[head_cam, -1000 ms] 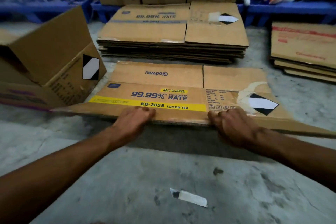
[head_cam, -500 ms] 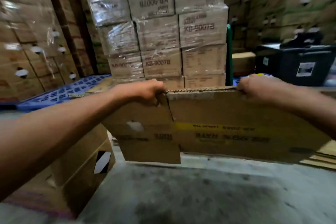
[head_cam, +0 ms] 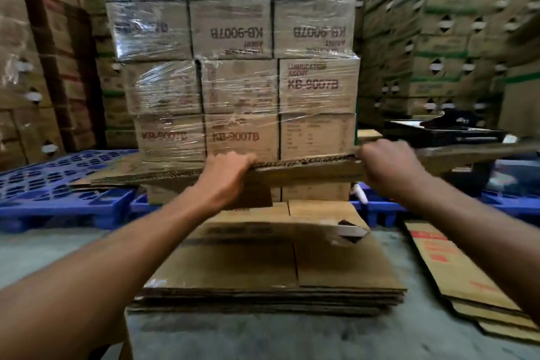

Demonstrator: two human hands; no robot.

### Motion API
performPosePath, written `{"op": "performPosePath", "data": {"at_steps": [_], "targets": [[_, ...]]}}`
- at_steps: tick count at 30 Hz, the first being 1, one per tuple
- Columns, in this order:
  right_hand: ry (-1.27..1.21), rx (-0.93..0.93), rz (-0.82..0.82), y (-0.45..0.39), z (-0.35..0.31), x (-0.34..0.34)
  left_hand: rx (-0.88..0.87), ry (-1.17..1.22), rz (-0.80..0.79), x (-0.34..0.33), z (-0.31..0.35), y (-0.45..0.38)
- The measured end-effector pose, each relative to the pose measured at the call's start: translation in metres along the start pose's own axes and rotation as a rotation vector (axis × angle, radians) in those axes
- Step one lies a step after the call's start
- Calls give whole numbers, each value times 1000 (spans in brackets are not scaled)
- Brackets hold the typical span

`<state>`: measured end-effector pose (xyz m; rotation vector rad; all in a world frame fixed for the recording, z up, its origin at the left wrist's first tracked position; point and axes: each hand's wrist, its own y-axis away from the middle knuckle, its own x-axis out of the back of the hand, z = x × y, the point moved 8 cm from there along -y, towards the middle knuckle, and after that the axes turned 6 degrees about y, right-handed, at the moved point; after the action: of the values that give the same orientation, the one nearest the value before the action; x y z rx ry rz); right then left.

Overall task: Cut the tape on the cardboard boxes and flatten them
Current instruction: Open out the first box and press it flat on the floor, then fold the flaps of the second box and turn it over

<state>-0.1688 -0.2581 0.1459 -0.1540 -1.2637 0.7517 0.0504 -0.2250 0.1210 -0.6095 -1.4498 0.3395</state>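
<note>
1. The stack (head_cam: pixel 271 272) of flattened boxes lies on the floor (head_cam: pixel 43 251), nearest.
2. Above it both hands hold a flat box (head_cam: pixel 306 169) nearly level by its near edge: left hand (head_cam: pixel 225 175) and right hand (head_cam: pixel 385 166) each have fingers clenched on the cardboard.
3. Beyond stand blue pallets (head_cam: pixel 58 181) and wrapped cartons (head_cam: pixel 239 88).
4. Risk: dropped askew, the box may overhang or slide off the stack; its far flap could catch the cartons.

both hands (head_cam: pixel 225 175) (head_cam: pixel 385 166) clenched, arms outstretched

Grey concrete floor (head_cam: pixel 409 336): flattened-carton stack (head_cam: pixel 271 272) centre, second stack (head_cam: pixel 455 269) right, blue pallets (head_cam: pixel 58 193) behind.
</note>
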Motion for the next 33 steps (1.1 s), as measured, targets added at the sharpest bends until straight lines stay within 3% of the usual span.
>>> {"op": "performPosePath", "data": {"at_steps": [3, 8, 12, 16, 19, 23, 29, 33], "targets": [[-28, -24, -62, -28, -41, -78, 85, -70, 1, -63, -48, 8], [-28, 11, -392, -34, -106, -228, 231, -171, -310, -206, -109, 44], [-80, 75, -591, -6, -152, -316, 316, -6, -544, -291, -140, 81], [-78, 129, -607, 17, -176, -355, 356, 214, -577, -328, -155, 101], [-106, 192, -719, 26, -177, -369, 377, 295, -690, -347, -160, 117], [-277, 213, -827, 19, -175, -363, 327, 204, -881, -339, -155, 123], [-456, 316, -580, 37, -245, -268, 321, 149, -903, -233, -143, 130], [-709, 422, -428, 51, -320, -166, 363, 90, -787, -123, -150, 144]]}}
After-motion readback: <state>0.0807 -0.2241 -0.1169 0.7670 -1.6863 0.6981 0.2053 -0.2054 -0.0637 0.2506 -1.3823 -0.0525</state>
